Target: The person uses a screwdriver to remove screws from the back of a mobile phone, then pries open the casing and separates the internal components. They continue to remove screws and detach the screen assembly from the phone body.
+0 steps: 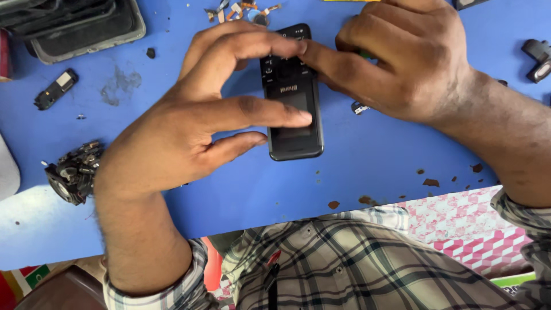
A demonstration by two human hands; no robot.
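A small black keypad phone (pixel 294 115) lies face up on the blue work surface (pixel 367 155), screen end toward me. My left hand (pixel 189 123) arches over it from the left, middle finger pressing the screen and index finger reaching the keypad. My right hand (pixel 402 60) comes in from the right, its thumb pressing on the keypad next to the left index fingertip. Both hands hold the phone down against the surface.
A cluster of small black parts (pixel 73 172) sits at the left edge. A loose black component (pixel 55 89) and dark phone housings (pixel 80 26) lie at top left. Flex-cable scraps (pixel 241 10) sit above the phone, another black part (pixel 538 58) at right.
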